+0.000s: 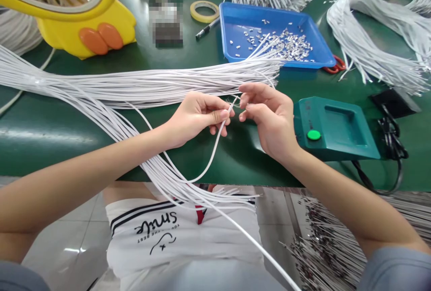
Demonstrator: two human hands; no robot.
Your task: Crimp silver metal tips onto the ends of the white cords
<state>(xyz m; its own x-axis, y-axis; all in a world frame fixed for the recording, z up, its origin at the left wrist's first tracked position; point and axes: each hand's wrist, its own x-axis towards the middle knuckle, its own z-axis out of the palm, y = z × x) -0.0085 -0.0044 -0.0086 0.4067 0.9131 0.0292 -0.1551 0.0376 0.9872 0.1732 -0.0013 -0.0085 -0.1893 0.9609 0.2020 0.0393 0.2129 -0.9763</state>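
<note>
My left hand [200, 118] pinches a single white cable [215, 149] close to its end between thumb and fingers. Thin loose strands stick out at that cable end. Just to the right, my right hand [269, 113] is raised with its thumb and fingers apart, near the strands; I see nothing held in it. Behind both hands a thick bundle of white cables [151, 85] lies across the table. Part of it fans down under my left forearm and over the front edge onto my lap.
A blue tray [235, 28] with small metal pieces stands behind the bundle. On the right is a green device [348, 140] with a black cord. A yellow fan [72, 35], tape [204, 11], a pen [207, 29], red-handled tool [335, 65] and more cables [377, 26] surround the work.
</note>
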